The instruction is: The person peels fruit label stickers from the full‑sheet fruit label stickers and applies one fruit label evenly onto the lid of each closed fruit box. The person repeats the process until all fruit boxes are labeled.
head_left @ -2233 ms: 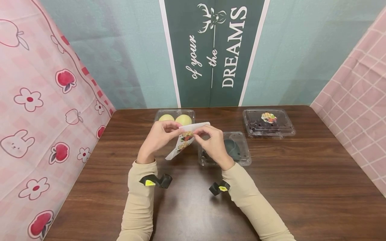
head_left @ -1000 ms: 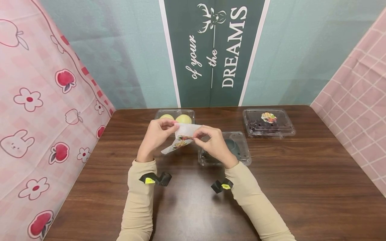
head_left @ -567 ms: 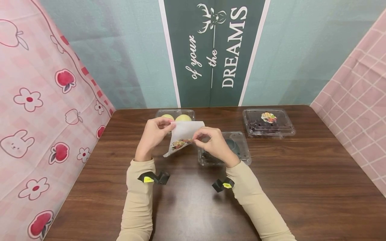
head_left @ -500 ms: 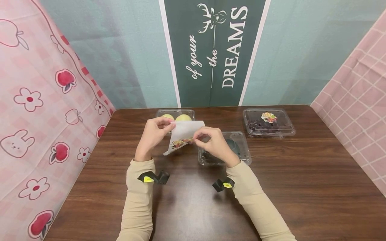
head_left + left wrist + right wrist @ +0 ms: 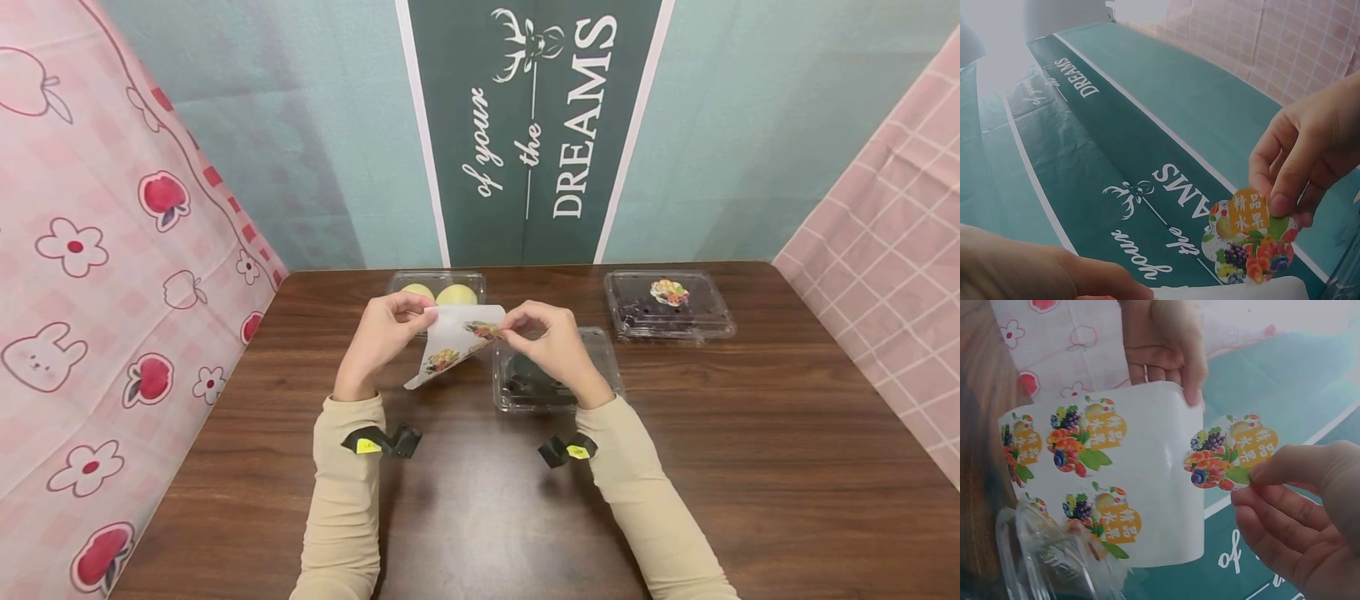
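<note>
My left hand (image 5: 378,337) pinches the edge of a white sticker sheet (image 5: 1166,481) between thumb and fingers. The sheet is raised above the table and its lower end curls. Several fruit-printed stickers remain on its face in the right wrist view. One fruit sticker (image 5: 1229,453) with orange lettering is pinched by its edge between the thumb and forefinger of my right hand (image 5: 551,342). It stands out past the sheet's bent edge, overlapping it in that view. Below my right hand lies a clear plastic box (image 5: 517,400) with dark contents, partly hidden by the hand.
At the back left, behind the sheet, a clear box (image 5: 476,282) holds round yellow-green fruits (image 5: 456,295). A closed clear box (image 5: 708,312) with dark fruit stands at the back right, a fruit sticker on its lid. Fabric backdrops border the brown wooden table (image 5: 750,467).
My right hand has moved up and to the right, drawing the fruit sticker away from the sheet. Earlier, the left hand shifted slightly left, and the sheet turned to show more of its white face.
</note>
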`<state>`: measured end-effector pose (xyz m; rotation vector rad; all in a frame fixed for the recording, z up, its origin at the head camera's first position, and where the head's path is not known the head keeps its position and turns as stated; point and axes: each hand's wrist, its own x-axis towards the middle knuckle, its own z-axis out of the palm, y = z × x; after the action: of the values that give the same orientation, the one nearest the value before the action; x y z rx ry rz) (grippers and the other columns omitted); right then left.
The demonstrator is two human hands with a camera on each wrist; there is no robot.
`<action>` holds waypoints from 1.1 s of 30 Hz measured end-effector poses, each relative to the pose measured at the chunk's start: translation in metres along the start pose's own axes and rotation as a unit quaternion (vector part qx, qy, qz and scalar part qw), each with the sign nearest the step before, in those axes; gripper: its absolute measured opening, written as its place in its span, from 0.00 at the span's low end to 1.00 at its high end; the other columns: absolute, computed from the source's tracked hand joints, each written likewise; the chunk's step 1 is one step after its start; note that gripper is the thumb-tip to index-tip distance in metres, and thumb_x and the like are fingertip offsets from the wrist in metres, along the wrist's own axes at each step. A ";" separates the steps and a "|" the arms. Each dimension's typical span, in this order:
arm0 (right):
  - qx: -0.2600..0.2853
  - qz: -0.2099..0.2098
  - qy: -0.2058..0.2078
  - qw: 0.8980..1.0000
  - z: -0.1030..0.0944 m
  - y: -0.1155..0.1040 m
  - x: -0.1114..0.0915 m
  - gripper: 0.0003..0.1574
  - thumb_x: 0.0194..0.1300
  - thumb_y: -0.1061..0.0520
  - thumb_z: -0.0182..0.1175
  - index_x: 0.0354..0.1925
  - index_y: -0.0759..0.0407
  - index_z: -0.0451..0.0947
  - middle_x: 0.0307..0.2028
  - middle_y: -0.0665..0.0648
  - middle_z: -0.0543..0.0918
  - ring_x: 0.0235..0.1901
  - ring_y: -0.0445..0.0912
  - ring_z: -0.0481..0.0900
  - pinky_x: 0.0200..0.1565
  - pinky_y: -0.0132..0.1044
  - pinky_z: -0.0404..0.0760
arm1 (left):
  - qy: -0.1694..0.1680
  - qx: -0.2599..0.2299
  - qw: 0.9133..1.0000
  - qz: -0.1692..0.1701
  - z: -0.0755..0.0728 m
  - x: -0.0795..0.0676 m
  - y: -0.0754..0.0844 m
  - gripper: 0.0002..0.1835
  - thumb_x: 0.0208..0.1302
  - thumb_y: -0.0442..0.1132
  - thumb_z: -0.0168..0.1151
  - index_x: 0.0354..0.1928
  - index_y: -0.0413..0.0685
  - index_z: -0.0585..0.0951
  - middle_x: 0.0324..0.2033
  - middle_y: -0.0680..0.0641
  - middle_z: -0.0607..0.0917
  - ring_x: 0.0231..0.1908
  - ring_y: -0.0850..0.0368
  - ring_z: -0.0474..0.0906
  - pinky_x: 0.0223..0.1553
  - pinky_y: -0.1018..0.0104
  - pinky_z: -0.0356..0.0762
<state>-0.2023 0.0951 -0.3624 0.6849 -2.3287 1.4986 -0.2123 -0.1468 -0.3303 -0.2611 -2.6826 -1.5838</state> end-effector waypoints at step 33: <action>0.028 0.016 0.079 0.996 -0.010 0.003 0.003 0.02 0.56 0.71 0.64 0.29 0.69 0.79 0.29 0.68 0.86 0.27 0.24 0.77 0.34 0.18 0.77 | 0.069 -0.007 0.990 -0.121 -0.029 -0.014 -0.045 0.13 0.64 0.33 0.60 0.45 0.29 0.79 0.24 0.55 0.83 0.24 0.69 0.77 0.29 0.77 0.75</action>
<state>-0.2063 0.1047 -0.3594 0.5246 -2.1981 1.5765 -0.2075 -0.1953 -0.3563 0.1771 -2.6797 -1.6112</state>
